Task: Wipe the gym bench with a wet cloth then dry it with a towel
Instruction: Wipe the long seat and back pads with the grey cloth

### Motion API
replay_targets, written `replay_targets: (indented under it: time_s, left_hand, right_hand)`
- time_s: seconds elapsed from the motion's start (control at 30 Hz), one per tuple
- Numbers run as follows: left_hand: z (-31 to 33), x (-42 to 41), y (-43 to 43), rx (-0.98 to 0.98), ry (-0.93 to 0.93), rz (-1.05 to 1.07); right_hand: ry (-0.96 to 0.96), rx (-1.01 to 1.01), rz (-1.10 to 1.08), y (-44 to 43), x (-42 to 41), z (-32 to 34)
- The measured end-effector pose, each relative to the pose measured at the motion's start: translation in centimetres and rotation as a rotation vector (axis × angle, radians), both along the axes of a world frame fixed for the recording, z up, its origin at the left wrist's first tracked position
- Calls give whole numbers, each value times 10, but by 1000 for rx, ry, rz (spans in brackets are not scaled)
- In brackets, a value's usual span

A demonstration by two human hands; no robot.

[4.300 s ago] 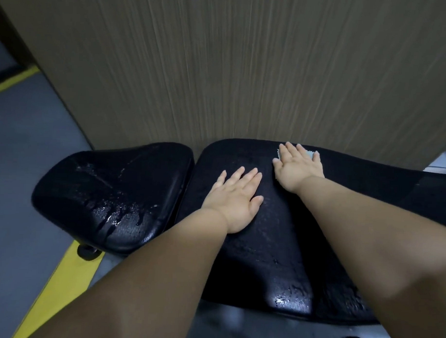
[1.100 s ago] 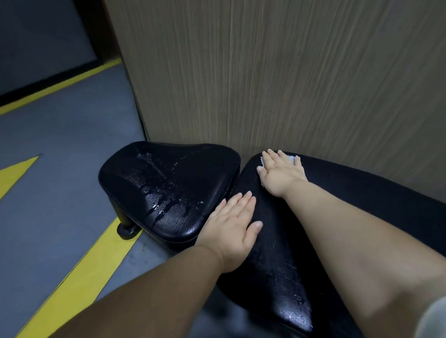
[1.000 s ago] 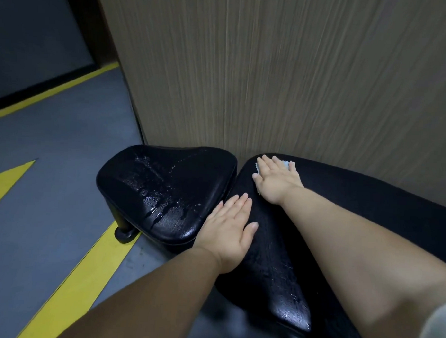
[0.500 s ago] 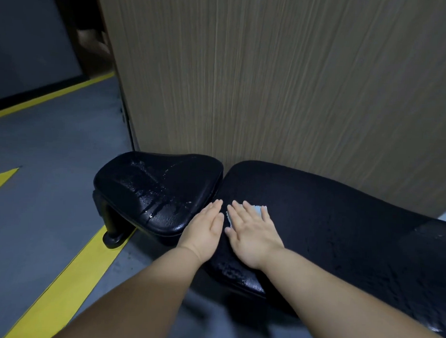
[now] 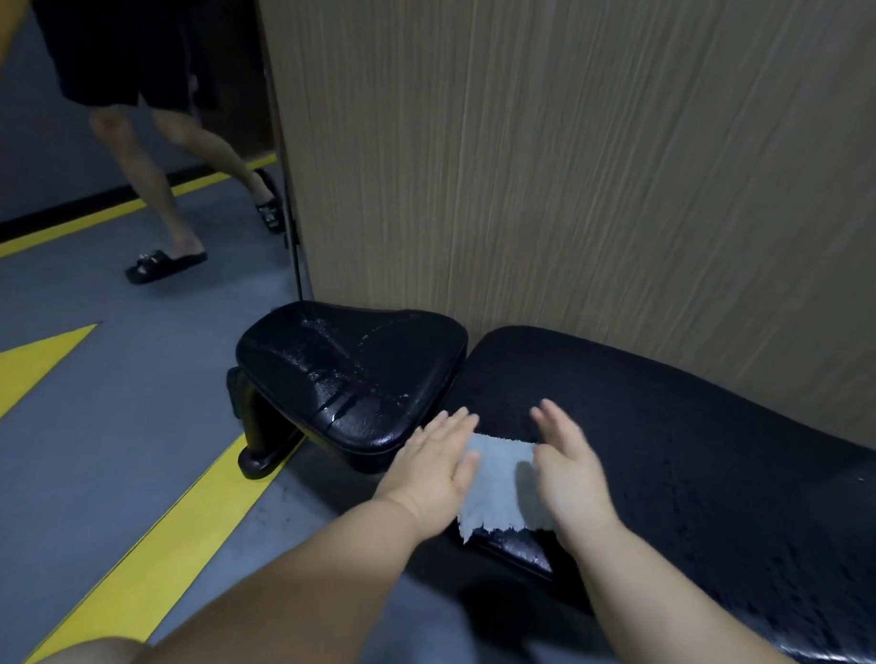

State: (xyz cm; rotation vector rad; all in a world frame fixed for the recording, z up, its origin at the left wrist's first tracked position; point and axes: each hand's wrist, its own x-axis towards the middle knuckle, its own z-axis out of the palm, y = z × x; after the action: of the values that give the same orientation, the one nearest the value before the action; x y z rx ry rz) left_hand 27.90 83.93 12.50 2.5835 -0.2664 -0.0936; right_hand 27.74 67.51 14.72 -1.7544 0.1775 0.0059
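The black gym bench has a small seat pad (image 5: 355, 378) at the left, beaded with water, and a long back pad (image 5: 695, 440) running right along the wall. A pale grey-blue cloth (image 5: 495, 487) lies on the near left end of the back pad, over its front edge. My left hand (image 5: 436, 468) rests flat with straight fingers at the cloth's left edge, across the gap between the pads. My right hand (image 5: 565, 465) is at the cloth's right side, fingers straight, slightly blurred; whether it touches the cloth is unclear.
A wood-grain wall panel (image 5: 581, 163) stands right behind the bench. The grey floor (image 5: 99, 444) carries yellow lines (image 5: 170, 546). Another person's legs in black sandals (image 5: 165, 262) stand at the far left. The bench's black foot (image 5: 263, 455) sits under the seat pad.
My right hand pulled the cloth from the far side of the back pad to its near left end, then came off its top. The view rose and another person's legs appeared.
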Motion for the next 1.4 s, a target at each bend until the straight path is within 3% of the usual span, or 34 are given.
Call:
replay_targets:
  time_s: [0.1,0.2,0.27,0.53,0.77,0.9,1.0,1.1,1.2,1.3,1.4]
  left_hand:
    - [1,-7,-20,167,-75,-183]
    - [-2,-10,-30,264,-25,-260]
    - [-3,-8,-26,273,-30,-283]
    - [-11,20,8,128,-132,-219]
    - [-11,46,43,110,-518,-207]
    - [15,64,79,79,-709,44]
    - [30,71,107,69,-623,136]
    - [20,67,122,18,-310,12]
    - [5,59,122,255,-73,-132]
    - [7,59,116,373,-194,-160]
    - [5,60,107,345,-274,-185]
  right_hand:
    - [-69,-255,-84,-13,5,-4]
    - [-82,-585,38,-13,12,-9]
    - [-105,-673,95,-12,18,-12]
    - [-211,-798,174,9,37,-16]
    - [-256,-804,227,44,53,-16]
    - [-297,-847,253,56,63,-15]
    - [-291,-863,267,65,70,-12]
    - [-286,-918,268,74,76,-14]
    - [-295,-971,268,80,81,-17]
    - [-302,-988,263,83,90,-18]
    - [-289,-1003,260,90,99,-20]
